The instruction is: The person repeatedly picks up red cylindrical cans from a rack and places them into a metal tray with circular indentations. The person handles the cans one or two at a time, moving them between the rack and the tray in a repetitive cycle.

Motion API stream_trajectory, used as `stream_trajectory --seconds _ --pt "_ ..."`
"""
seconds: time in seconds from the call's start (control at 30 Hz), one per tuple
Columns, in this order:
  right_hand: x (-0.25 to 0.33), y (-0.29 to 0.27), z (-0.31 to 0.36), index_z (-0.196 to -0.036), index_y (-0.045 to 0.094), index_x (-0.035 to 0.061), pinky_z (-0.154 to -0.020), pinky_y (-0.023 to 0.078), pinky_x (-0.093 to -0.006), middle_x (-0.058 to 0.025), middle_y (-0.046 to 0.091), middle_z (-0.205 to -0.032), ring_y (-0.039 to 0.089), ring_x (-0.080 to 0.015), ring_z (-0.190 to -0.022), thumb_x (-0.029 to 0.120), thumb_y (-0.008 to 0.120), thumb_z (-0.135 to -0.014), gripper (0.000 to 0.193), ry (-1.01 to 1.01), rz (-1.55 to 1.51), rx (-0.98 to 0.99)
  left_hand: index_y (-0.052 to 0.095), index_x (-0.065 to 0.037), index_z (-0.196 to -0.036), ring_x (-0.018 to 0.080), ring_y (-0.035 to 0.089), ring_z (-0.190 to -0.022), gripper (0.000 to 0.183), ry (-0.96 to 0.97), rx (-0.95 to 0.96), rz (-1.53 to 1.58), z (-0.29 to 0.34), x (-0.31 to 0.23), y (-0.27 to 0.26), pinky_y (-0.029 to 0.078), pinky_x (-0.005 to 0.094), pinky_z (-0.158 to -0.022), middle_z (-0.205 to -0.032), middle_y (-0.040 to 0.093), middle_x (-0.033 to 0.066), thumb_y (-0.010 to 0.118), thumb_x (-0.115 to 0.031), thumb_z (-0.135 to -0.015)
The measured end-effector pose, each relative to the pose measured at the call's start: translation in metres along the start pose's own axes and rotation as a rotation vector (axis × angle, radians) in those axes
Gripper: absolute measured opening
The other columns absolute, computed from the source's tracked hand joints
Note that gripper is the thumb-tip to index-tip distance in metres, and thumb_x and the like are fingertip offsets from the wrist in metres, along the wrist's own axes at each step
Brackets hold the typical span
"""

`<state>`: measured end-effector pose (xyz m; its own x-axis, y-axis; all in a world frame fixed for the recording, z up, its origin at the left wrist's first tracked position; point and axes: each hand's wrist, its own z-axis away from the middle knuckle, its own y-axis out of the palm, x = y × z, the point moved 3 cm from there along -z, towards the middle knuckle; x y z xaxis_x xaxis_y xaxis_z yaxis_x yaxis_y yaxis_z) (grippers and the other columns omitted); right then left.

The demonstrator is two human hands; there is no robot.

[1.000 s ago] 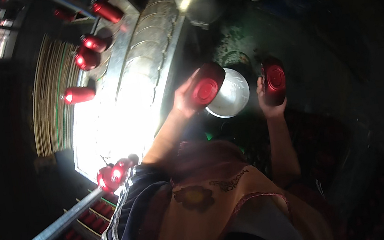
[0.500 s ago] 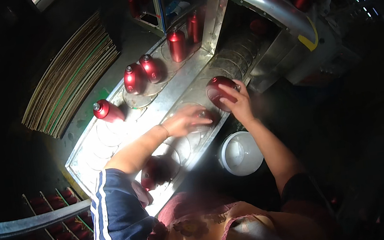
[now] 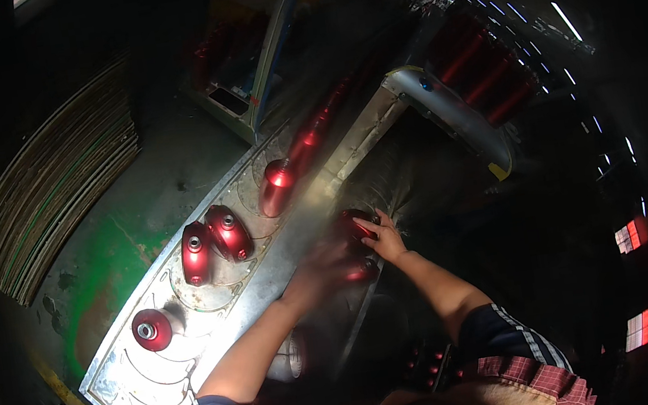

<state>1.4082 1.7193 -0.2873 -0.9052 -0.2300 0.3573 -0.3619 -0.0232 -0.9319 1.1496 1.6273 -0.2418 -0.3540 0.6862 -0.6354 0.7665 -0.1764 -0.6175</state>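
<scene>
My right hand (image 3: pixel 383 239) is closed on a shiny red metal bottle (image 3: pixel 353 223), its fingers and thumb spread across the bottle's side. Beside it my left hand (image 3: pixel 316 273) is smeared by motion, so its fingers cannot be read. Just past that hand's fingers lies another red bottle (image 3: pixel 362 270), partly hidden and blurred. Both hands are over the near side of a long metal conveyor (image 3: pixel 140 398). Along its far side stand a pair of red bottles (image 3: pixel 196 262), a taller one (image 3: pixel 278 186) and a single one at the left (image 3: pixel 151 330).
A metal housing (image 3: pixel 452 114) arches over the conveyor's far end, with large red cylinders (image 3: pixel 479 69) behind it. More red bottles (image 3: pixel 314 131) line up beyond. At the left stands a curved stack of thin sheets (image 3: pixel 55 174). A metal post (image 3: pixel 273 44) rises at the back.
The whole view has swung, so the conveyor sits lower and the white bucket is out of sight. My right hand keeps its bottle; my left hand has become more blurred.
</scene>
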Motion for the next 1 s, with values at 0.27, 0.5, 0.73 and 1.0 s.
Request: stream_trajectory --seconds 0.27,0.5,0.73,1.0 --pt "0.058 -0.051 0.059 -0.130 0.064 0.0153 -0.106 0.044 -0.0394 -0.0131 0.050 -0.140 0.053 -0.0326 -0.125 0.000 0.073 -0.081 0.052 -0.233 -0.228 -0.188 0.062 -0.003 -0.125 0.0343 0.045 -0.134 0.049 -0.777 -0.772 -0.294 0.138 0.023 -0.156 0.036 0.0415 -0.114 -0.142 0.054 0.0159 0.069 0.007 -0.078" --pt "0.082 -0.009 0.131 -0.139 0.056 0.0124 -0.110 0.039 -0.0435 -0.0155 0.050 -0.141 0.047 -0.0348 -0.130 0.017 0.077 -0.081 0.062 -0.309 -0.233 0.029 0.056 -0.004 -0.136 0.0318 0.052 -0.131 0.057 -0.907 -0.776 -0.284 0.198 0.063 -0.134 0.040 0.0397 -0.112 -0.139 0.057 0.0179 0.071 0.004 -0.081" --pt "0.046 0.023 0.136 -0.143 0.047 0.0041 -0.111 0.037 -0.0392 -0.0180 0.048 -0.142 0.046 -0.0329 -0.133 0.019 0.078 -0.083 0.070 -0.020 -0.672 0.068 0.063 0.002 -0.118 0.0223 0.056 -0.126 0.027 -0.872 -0.895 -0.025 0.249 0.061 -0.142 0.044 0.0307 -0.105 -0.144 0.053 0.0204 0.069 -0.004 -0.092" --pt "0.037 -0.019 0.142 -0.139 0.055 0.0123 -0.109 0.039 -0.0401 -0.0122 0.048 -0.142 0.045 -0.0334 -0.131 0.009 0.079 -0.075 0.069 -0.199 -0.522 -0.099 0.064 0.000 -0.122 0.0216 0.054 -0.128 0.030 -0.960 -0.891 -0.042 0.233 -0.100 -0.143 0.044 0.0331 -0.107 -0.145 0.054 0.0154 0.068 -0.003 -0.093"
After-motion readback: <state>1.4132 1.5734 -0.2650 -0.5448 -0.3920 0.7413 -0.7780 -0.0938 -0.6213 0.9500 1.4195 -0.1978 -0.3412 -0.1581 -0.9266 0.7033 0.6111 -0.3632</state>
